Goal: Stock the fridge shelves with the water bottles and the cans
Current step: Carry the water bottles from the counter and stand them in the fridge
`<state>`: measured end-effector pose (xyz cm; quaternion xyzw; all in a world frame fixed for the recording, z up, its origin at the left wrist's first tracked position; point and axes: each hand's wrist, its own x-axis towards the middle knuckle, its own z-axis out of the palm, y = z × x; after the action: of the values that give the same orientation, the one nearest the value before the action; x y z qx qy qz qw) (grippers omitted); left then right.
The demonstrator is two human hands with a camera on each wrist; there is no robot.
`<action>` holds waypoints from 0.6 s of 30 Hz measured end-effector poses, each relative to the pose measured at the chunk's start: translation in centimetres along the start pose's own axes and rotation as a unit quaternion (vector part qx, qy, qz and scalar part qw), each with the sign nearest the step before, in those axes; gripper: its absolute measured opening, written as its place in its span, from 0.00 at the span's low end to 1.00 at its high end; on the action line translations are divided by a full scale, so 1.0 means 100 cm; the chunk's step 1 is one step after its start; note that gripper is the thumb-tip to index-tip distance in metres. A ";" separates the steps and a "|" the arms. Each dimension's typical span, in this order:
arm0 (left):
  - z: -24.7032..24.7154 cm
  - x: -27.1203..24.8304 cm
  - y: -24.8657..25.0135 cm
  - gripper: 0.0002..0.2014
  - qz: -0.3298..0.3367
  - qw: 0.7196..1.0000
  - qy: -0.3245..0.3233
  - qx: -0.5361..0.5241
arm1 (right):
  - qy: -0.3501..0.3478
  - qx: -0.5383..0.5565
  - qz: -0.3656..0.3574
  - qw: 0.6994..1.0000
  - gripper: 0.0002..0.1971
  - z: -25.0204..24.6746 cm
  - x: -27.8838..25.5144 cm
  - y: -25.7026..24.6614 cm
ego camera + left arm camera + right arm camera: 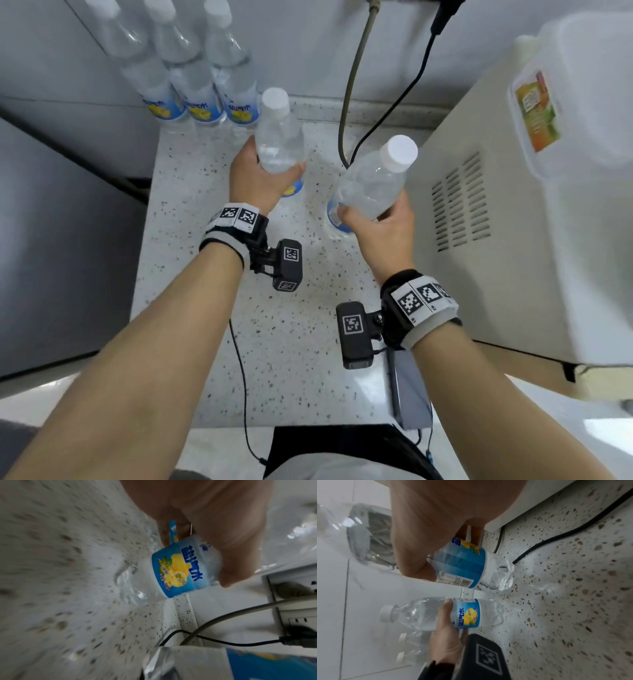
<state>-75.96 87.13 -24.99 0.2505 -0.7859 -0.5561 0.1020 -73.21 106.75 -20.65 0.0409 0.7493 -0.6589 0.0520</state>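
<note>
The left hand (pixel 255 181) grips one water bottle (pixel 279 140); the right hand (pixel 383 229) grips another bottle (pixel 371 186). Hold both tight and upright, lifting clear of the speckled surface (pixel 274 325).

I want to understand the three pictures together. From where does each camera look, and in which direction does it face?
Head: worn high, facing down at the speckled counter; both forearms, left hand and right hand show, each gripping a water bottle.
Left wrist: looks along the left hand at its bottle; only fingers show.
Right wrist: looks along the right hand at its bottle; the left hand shows too.
Shared: counter, black cable.
</note>
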 end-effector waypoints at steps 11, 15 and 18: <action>-0.036 -0.144 0.021 0.27 -0.069 0.988 0.110 -0.079 | -0.062 0.033 -0.039 0.997 0.25 -0.034 -0.071 -0.027; -0.046 -0.223 0.038 0.22 -0.071 0.979 0.177 -0.079 | -0.146 0.039 -0.055 0.987 0.24 -0.058 -0.109 -0.035; -0.044 -0.291 0.054 0.15 -0.075 0.968 0.224 -0.087 | -0.210 0.040 -0.076 0.974 0.23 -0.086 -0.139 -0.032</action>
<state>-50.68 99.68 -14.96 0.4167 -0.6704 -0.5583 0.2552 -60.09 114.96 -14.55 -0.1531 0.6957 -0.6843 0.1561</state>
